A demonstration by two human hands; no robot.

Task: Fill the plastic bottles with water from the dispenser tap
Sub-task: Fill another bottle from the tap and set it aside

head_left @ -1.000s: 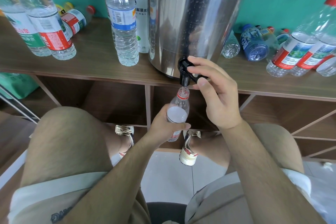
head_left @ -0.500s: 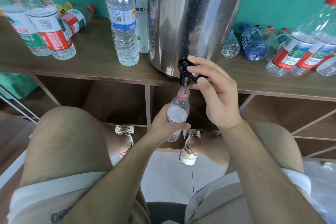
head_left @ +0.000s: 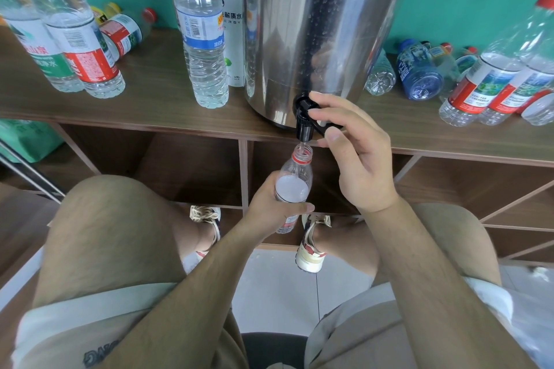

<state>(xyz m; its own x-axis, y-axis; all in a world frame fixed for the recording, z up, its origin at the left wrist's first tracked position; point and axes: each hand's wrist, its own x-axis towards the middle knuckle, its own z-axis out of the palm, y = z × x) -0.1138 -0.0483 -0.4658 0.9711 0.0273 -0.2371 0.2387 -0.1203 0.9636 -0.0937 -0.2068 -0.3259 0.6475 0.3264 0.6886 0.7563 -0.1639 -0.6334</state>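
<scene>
The left hand [head_left: 269, 204] is gripping the thin, easily crushed bottle [head_left: 295, 172] around its middle, just below the tap [head_left: 304, 129], while the right hand [head_left: 359, 159] is pinching the lever [head_left: 323, 128]; it is probably getting heavier and slippery, so a firm mid-body hold suits.

Clear bottle [head_left: 293, 186], uncapped, red neck ring, water near its shoulder, mouth just under the black tap [head_left: 304, 123] of the steel dispenser [head_left: 314, 24]
</scene>
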